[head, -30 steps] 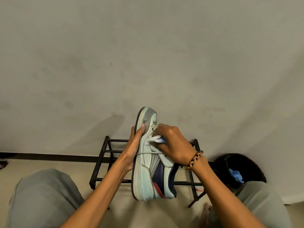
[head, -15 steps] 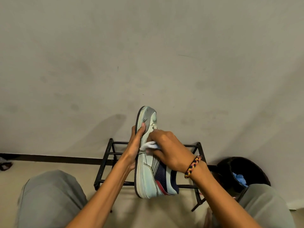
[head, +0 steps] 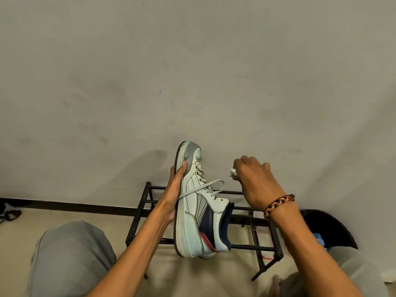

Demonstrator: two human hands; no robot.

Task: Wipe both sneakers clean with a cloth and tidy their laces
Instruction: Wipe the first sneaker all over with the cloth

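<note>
Left hand (head: pixel 174 189) at 9 o'clock of the sneaker (head: pixel 198 206), fingers clamped along the sole, toe up at 12, heel over the black rack (head: pixel 254 229). Loose lace (head: pixel 201 188) draped across the upper. Right hand (head: pixel 255 181) off at 3 o'clock, apart from the shoe, fingers bunched round the white cloth (head: pixel 232 173). Probably best to hold that lace aside, then wipe toe to heel in firm strokes.

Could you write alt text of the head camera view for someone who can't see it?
A left hand holds a pale sneaker upright by its sole, toe up, while the right hand, apart from it, grips a white cloth. Behind stand a black rack and a grey wall.
</note>
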